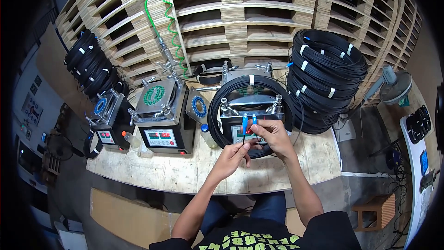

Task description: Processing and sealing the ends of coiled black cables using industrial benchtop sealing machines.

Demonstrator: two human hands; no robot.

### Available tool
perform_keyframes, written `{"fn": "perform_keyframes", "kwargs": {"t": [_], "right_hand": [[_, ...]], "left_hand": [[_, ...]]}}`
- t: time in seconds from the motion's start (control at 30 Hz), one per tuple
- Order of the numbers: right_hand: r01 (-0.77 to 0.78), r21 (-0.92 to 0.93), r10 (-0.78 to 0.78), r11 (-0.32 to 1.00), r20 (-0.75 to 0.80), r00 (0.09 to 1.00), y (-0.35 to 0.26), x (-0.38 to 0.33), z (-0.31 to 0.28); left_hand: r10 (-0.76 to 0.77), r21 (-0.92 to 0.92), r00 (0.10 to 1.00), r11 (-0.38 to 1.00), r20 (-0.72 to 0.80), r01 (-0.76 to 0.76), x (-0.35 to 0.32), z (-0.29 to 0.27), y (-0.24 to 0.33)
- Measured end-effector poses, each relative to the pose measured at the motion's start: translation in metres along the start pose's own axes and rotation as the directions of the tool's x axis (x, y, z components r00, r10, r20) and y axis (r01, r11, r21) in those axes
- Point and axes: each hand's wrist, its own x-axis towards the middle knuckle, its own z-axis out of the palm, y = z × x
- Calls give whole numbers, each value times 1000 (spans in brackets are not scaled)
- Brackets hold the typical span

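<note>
In front of a polishing machine (235,121), I hold two blue fibre-optic connectors upright, side by side. My left hand (231,161) is closed, thumb and fingers pinching the black cable below the left blue connector (245,125). My right hand (275,140) grips just below the right blue connector (254,119), its fingers bent around it. What the right fingertips press on is partly hidden. Behind both hands, a large coil of black cable (214,111) with a white band at its top leans against the machine.
Two more polishing machines (162,119) (102,119) stand to the left, beside a blue-capped bottle (209,136) and a round blue-ringed fixture (199,106). Stacked black cable coils (326,83) rise at the right. Green air hoses (149,7) hang before wooden pallets (259,0). A fan (395,87) stands far right.
</note>
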Motion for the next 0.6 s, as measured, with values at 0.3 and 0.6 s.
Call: {"fn": "perform_keyframes", "kwargs": {"t": [0.3, 0.6], "right_hand": [[-19, 174, 36, 985, -97, 995, -8, -8, 24], [165, 220, -119, 961, -210, 970, 6, -12, 26]], "left_hand": [[-61, 143, 998, 988, 10, 59, 1, -9, -6], [242, 36, 963, 970, -115, -239, 6, -16, -4]]}}
